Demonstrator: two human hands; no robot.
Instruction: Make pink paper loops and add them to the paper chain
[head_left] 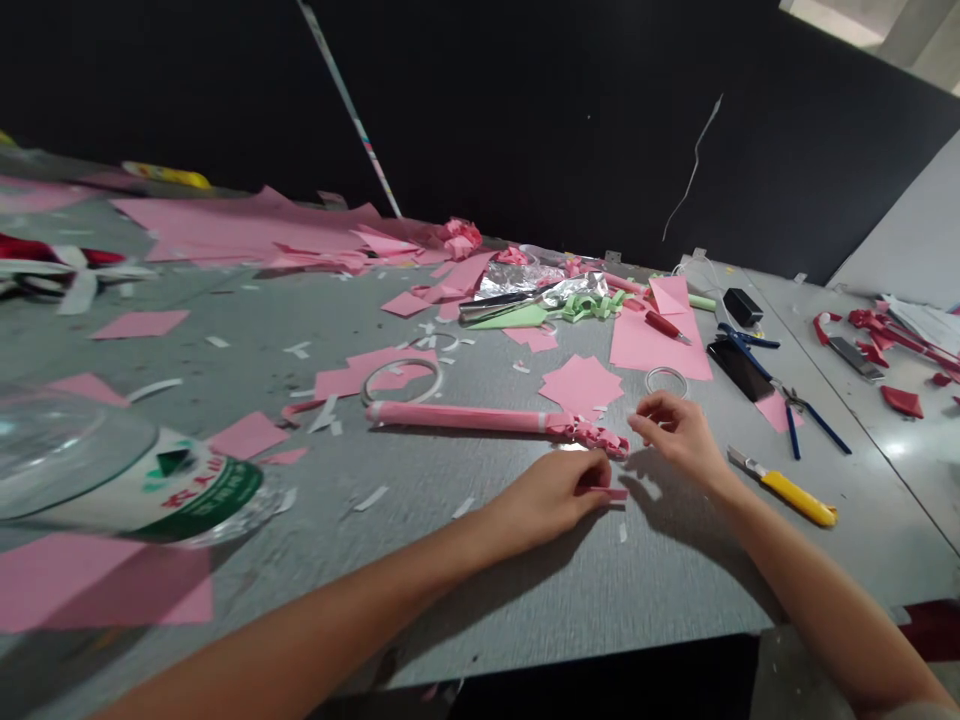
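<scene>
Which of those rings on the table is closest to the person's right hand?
The small ring, just beyond the right hand. The large ring lies farther left, behind the pink paper stick.

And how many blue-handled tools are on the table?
2: one blue-handled tool beside the black phone, partly overlapping it; blue-handled pliers just right of the phone, handles spread. Others could be hidden under paper.

The long pink paper rod [465,418] looks matt, the crumpled silver foil [517,279] shiny, the clear plastic bottle [75,450] glossy.
</scene>
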